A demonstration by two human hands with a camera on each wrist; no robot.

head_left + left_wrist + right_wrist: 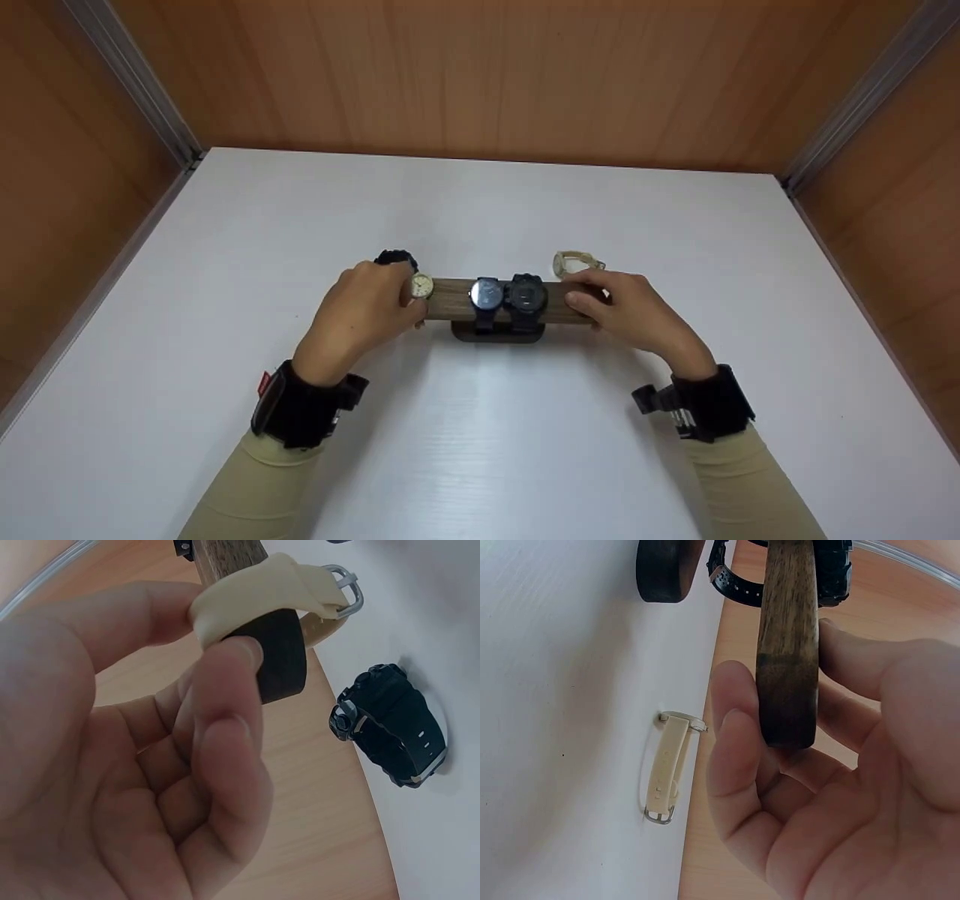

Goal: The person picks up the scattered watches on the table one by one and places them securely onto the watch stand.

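A dark wooden watch bar (454,298) on an oval base (495,334) stands mid-table, carrying two black watches (486,295) (527,294). My left hand (364,313) pinches a cream-strapped watch (421,286) at the bar's left end; the left wrist view shows its cream strap (259,589) wrapped over the bar's end, held between thumb and fingers. My right hand (626,309) holds the bar's right end (787,652), fingers curled around it.
A black watch (395,259) (390,724) lies on the white table (480,442) behind my left hand. A cream watch (574,263) (667,765) lies behind my right hand. Wooden walls enclose the table on three sides.
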